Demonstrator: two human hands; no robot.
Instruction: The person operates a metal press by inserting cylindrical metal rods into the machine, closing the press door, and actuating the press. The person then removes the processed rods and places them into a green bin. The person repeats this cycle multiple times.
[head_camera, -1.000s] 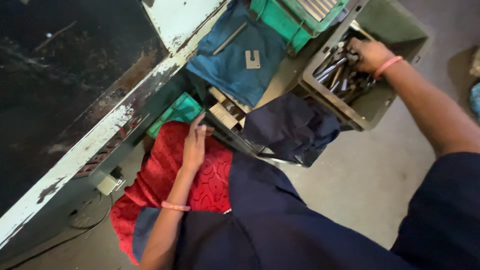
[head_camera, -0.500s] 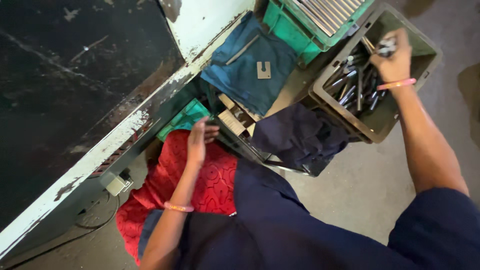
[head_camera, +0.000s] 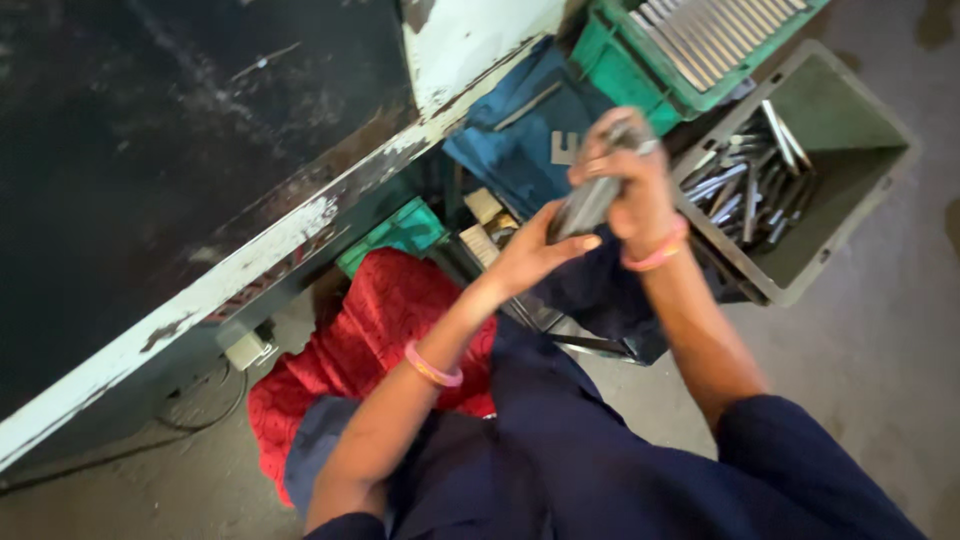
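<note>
My right hand (head_camera: 628, 182) is closed around a bundle of grey metal bars (head_camera: 590, 200), raised in front of me above my lap. My left hand (head_camera: 535, 250) has its fingers spread and its palm under the lower end of the bundle, touching it. Both wrists carry a thin pink band. To the right stands a grey plastic bin (head_camera: 850, 215) with several more metal bars (head_camera: 745, 175) lying inside.
A green crate (head_camera: 610, 55) of stacked metal pieces sits behind the bin. A dark worktable with a chipped white edge (head_camera: 250, 265) fills the left. Blue cloth (head_camera: 520, 140), a red cloth (head_camera: 370, 330) and a small green box (head_camera: 400, 235) lie beneath it. Concrete floor (head_camera: 880, 340) is on the right.
My right hand lifted a bundle of metal bars out of the grey bin and brought it left toward me. My left hand rose from the red cloth to meet the bundle.
</note>
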